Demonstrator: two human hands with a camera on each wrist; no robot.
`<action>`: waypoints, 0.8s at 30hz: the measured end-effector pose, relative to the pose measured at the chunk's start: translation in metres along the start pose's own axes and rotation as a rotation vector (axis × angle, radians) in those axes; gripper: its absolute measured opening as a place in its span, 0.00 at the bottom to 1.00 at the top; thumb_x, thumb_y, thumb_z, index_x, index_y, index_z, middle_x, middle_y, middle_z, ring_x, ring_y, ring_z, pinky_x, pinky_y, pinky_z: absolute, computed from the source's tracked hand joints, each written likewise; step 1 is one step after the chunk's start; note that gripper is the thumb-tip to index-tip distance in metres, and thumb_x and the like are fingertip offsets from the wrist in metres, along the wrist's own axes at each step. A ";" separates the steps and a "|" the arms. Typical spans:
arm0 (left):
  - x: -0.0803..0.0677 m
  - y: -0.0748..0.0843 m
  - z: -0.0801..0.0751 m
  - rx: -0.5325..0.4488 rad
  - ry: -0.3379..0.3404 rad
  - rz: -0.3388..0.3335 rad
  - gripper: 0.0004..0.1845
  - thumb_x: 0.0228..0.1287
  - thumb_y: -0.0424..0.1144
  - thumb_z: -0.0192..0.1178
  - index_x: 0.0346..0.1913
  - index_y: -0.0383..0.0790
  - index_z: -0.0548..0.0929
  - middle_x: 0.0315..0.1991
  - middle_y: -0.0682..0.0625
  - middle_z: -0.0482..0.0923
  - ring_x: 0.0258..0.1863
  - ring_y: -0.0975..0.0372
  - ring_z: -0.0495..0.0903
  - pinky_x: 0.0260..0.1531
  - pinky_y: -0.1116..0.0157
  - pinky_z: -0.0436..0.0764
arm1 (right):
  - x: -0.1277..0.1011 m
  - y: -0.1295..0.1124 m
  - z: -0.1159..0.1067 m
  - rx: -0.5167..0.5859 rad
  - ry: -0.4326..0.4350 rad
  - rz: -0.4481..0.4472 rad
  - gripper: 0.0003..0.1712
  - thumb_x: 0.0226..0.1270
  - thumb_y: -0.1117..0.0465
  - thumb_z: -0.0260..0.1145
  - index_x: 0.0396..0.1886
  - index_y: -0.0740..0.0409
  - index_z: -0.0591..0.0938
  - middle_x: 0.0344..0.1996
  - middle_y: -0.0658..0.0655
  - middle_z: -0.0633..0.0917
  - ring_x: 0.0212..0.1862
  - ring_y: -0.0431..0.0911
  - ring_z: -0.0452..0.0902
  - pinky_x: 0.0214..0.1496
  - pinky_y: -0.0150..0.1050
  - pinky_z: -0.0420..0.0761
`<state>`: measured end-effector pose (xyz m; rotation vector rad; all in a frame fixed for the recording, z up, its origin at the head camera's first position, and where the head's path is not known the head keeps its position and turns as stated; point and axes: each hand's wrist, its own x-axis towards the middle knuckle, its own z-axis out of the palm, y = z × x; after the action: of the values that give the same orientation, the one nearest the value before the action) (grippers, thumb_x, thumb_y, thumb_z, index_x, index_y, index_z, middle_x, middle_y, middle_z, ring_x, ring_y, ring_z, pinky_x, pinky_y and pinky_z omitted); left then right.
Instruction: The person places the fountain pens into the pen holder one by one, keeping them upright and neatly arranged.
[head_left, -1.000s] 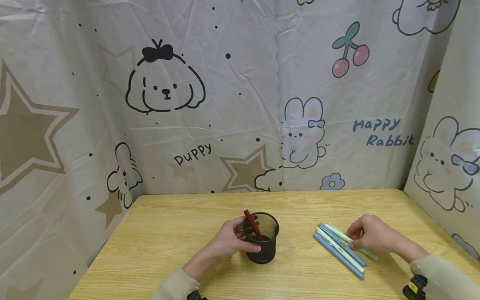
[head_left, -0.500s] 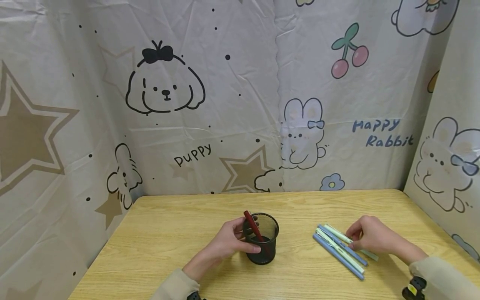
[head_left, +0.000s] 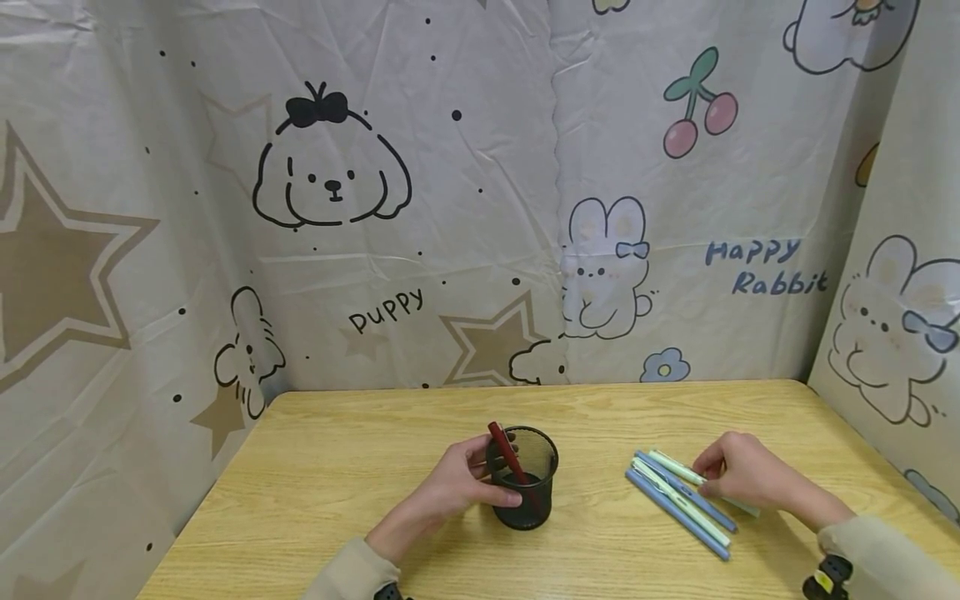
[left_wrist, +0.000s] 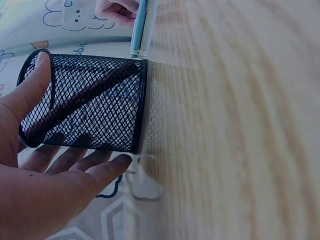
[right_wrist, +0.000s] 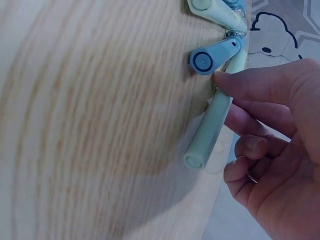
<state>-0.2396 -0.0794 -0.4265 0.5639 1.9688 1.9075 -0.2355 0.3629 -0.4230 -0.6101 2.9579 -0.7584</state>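
Observation:
My left hand (head_left: 457, 477) grips a black mesh pen holder (head_left: 542, 503) upright on the table, thumb on the near side and fingers around the far side. A dark red pen (head_left: 503, 444) leans inside it, its top end above the rim. To the right, my right hand (head_left: 753, 473) pinches a light green pen (right_wrist: 209, 131) between thumb and fingers, at the right side of a small group of pens. Beside that pen lies a blue pen (right_wrist: 216, 56); another light green pen (head_left: 693, 510) and another blue pen (head_left: 667, 507) lie left of it.
The wooden table (head_left: 360, 450) has its far edge against a patterned cloth backdrop (head_left: 480, 208). The cloth also stands along the left and right sides. Bare tabletop separates the pen holder from the pens.
The green pen under my right hand has shifted slightly, and the near end of the blue pen beside it has slid a little to the right. My left hand and the pen holder stay put.

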 end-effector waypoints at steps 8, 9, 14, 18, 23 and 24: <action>0.000 0.000 0.000 0.006 -0.001 0.000 0.44 0.54 0.23 0.78 0.75 0.29 0.71 0.69 0.36 0.76 0.66 0.47 0.78 0.68 0.53 0.76 | 0.000 -0.003 -0.002 0.032 0.026 0.050 0.09 0.55 0.68 0.81 0.36 0.62 0.92 0.28 0.46 0.86 0.30 0.37 0.75 0.32 0.35 0.79; 0.000 0.000 0.000 0.008 -0.001 0.000 0.44 0.54 0.23 0.78 0.75 0.29 0.71 0.69 0.36 0.76 0.66 0.47 0.78 0.68 0.53 0.75 | 0.000 -0.004 -0.002 0.036 0.029 0.055 0.08 0.55 0.68 0.81 0.36 0.63 0.92 0.28 0.46 0.86 0.30 0.37 0.75 0.32 0.35 0.79; 0.001 0.000 0.000 0.005 0.002 -0.004 0.44 0.55 0.23 0.78 0.75 0.28 0.70 0.69 0.35 0.76 0.66 0.47 0.78 0.68 0.53 0.76 | -0.002 -0.007 -0.002 0.056 0.043 0.077 0.08 0.56 0.69 0.80 0.37 0.63 0.92 0.27 0.46 0.85 0.29 0.39 0.75 0.31 0.35 0.78; 0.001 0.000 0.000 0.005 -0.002 -0.005 0.44 0.55 0.23 0.78 0.75 0.29 0.70 0.69 0.35 0.76 0.66 0.47 0.78 0.67 0.54 0.76 | -0.002 -0.010 -0.003 0.075 0.046 0.093 0.09 0.57 0.68 0.80 0.38 0.63 0.92 0.27 0.47 0.85 0.29 0.40 0.75 0.31 0.35 0.77; 0.001 0.000 0.000 0.005 -0.002 -0.006 0.45 0.55 0.23 0.78 0.76 0.29 0.70 0.69 0.36 0.76 0.66 0.48 0.78 0.67 0.54 0.77 | -0.002 -0.012 -0.003 0.085 0.057 0.113 0.11 0.57 0.67 0.81 0.39 0.64 0.92 0.27 0.47 0.85 0.30 0.42 0.74 0.31 0.35 0.76; 0.001 -0.001 0.000 0.003 0.000 -0.006 0.45 0.54 0.23 0.78 0.76 0.29 0.70 0.69 0.36 0.76 0.65 0.48 0.79 0.67 0.54 0.77 | -0.002 -0.012 -0.004 0.084 0.061 0.116 0.11 0.57 0.66 0.81 0.39 0.64 0.92 0.27 0.47 0.85 0.30 0.42 0.74 0.31 0.35 0.76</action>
<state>-0.2400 -0.0789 -0.4270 0.5586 1.9715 1.9013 -0.2298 0.3552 -0.4142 -0.4134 2.9660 -0.8995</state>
